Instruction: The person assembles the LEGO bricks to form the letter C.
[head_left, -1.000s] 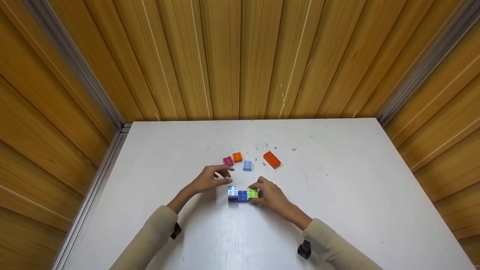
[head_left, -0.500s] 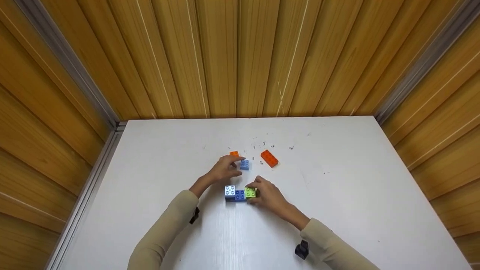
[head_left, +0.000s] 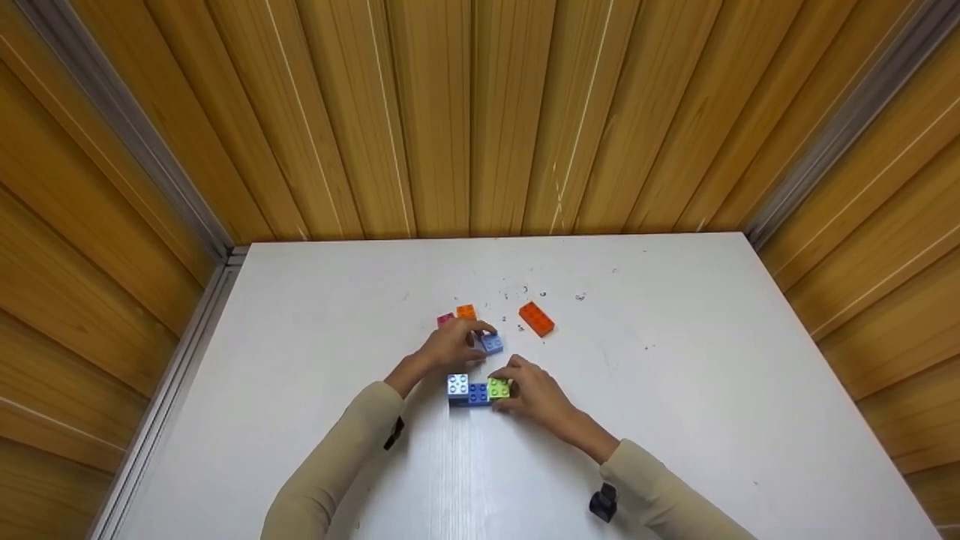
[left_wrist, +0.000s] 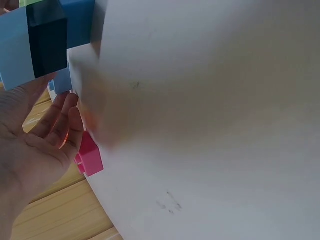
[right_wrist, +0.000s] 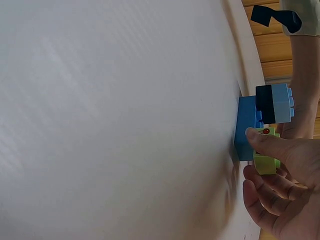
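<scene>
My left hand (head_left: 452,343) pinches a small light blue brick (head_left: 491,343) behind the assembled bricks; in the left wrist view the fingertips meet this brick (left_wrist: 61,81). The assembly has a long blue brick (head_left: 478,393) at its base. On its left end stands a pale blue brick (head_left: 457,384), with a dark part (right_wrist: 265,104) beneath it. At the right end is a lime green brick (head_left: 498,388). My right hand (head_left: 538,391) grips that lime brick (right_wrist: 265,165) between thumb and fingers; its side bears a small red print.
Behind the left hand lie an orange brick (head_left: 466,311) and a pink brick (head_left: 445,319), partly covered by that hand. A long red-orange brick (head_left: 536,319) lies to their right. The white table (head_left: 675,375) meets wood-patterned walls (head_left: 480,120) at the back and sides.
My left hand has reached right and forward past the pink brick and taken hold of the small light blue brick, which is slightly nearer and turned. The right hand still grips the lime brick.
</scene>
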